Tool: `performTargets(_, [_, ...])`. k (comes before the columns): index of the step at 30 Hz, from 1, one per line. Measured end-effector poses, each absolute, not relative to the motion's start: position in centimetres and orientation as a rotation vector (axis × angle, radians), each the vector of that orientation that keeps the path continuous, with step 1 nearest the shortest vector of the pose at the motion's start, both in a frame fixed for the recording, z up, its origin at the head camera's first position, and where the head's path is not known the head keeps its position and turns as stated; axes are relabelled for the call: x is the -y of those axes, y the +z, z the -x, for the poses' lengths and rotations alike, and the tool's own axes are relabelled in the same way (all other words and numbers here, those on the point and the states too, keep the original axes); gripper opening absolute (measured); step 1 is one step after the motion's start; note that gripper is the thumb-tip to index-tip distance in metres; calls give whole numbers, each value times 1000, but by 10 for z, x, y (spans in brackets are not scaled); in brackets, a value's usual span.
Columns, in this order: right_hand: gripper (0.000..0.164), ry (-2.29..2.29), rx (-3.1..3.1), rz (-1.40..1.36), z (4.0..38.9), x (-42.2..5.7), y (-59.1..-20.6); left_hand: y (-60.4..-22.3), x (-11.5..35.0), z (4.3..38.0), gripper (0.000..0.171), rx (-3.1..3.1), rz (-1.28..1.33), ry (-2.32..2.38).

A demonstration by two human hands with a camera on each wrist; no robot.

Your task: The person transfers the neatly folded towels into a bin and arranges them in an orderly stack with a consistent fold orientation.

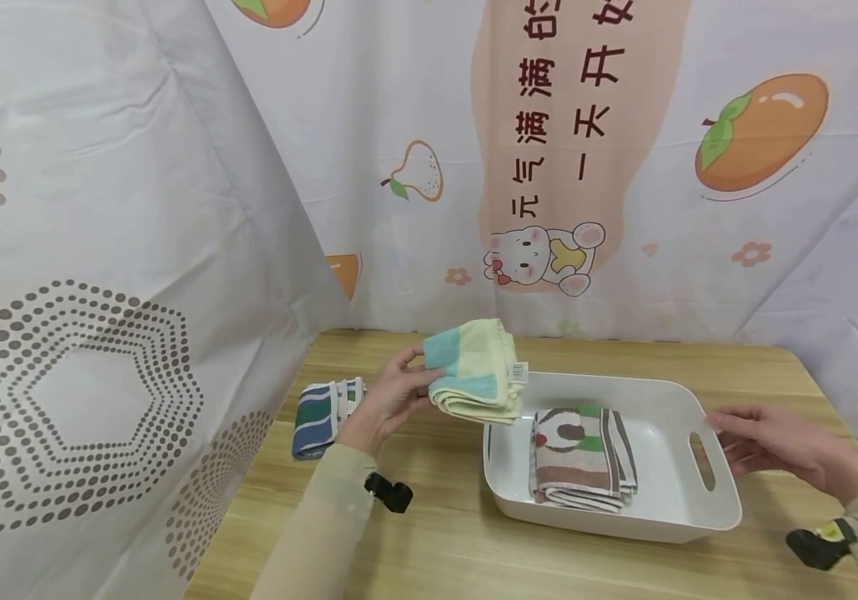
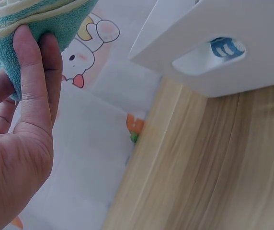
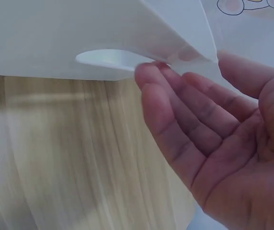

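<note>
A folded towel (image 1: 466, 358) in teal and pale yellow, with a small barcode label at its edge, hangs in the air over the left end of a white bin (image 1: 664, 454). My left hand (image 1: 397, 390) pinches it by its left side, thumb opposite fingers. Inside the bin lies a folded brown, white and green towel (image 1: 574, 454). My right hand (image 1: 770, 442) is at the bin's right end, its loosely bent fingers by the outer wall near the handle hole; whether they touch it is hard to tell.
A folded blue, green and white striped towel (image 1: 318, 421) lies on the wooden table (image 1: 429, 533), left of the bin. In the left wrist view, something blue and white (image 2: 227, 48) shows through a handle hole. Printed curtains (image 1: 398, 100) hang behind and to the left.
</note>
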State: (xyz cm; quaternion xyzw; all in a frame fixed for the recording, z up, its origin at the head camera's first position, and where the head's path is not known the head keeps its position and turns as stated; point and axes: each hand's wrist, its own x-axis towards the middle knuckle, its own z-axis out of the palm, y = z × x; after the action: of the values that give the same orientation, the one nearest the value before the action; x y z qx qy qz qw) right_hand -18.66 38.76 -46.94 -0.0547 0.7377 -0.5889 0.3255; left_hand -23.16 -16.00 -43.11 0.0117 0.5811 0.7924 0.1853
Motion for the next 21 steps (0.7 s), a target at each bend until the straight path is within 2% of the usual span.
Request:
performTargets(12, [19,-1580,-2162,74,186,-382,-445,-428,141,233,45,-1598,-68,2215])
performTargets(17, [25,-1625,-2229,98,186,-378,-439,-427,134,233,43,-1594,-67,2208])
performTargets(21, [24,-1631,-2228,157,186,-368,-434,-427,126,233,43,-1591,-69,2194])
